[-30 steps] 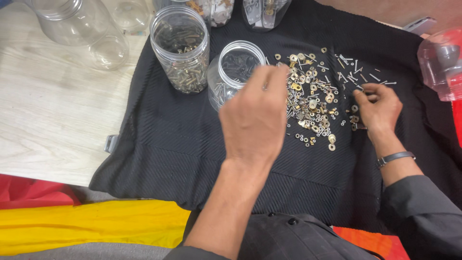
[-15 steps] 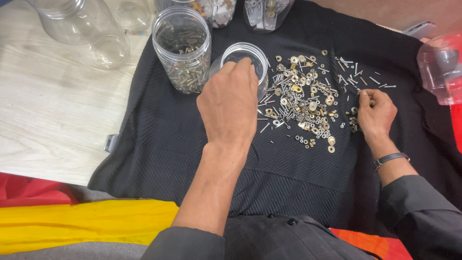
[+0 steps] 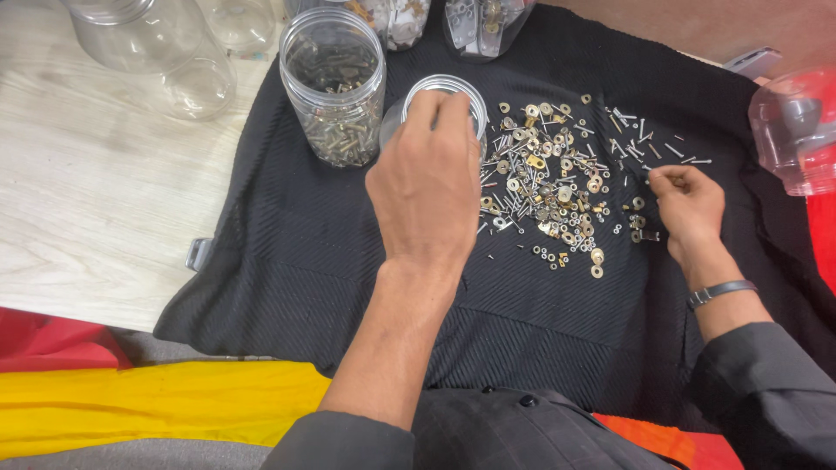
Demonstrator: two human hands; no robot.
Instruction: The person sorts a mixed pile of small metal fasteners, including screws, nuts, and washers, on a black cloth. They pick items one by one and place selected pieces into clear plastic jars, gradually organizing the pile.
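1. Since the earlier frame the left hand (image 3: 431,187) has advanced to the open clear jar (image 3: 444,91), fingertips bunched over its mouth; whether they pinch anything cannot be told.
2. The right hand (image 3: 688,204) pinches a small screw (image 3: 651,174) on the black cloth (image 3: 287,270).
3. The loose hardware (image 3: 557,187) looks light, hard and slippery; take it by fingertip pinch.
4. The screw-filled jar (image 3: 335,91) stands just beside, crowding the left hand's reach; empty jars (image 3: 174,52) sit farther back on the desk (image 3: 78,209).
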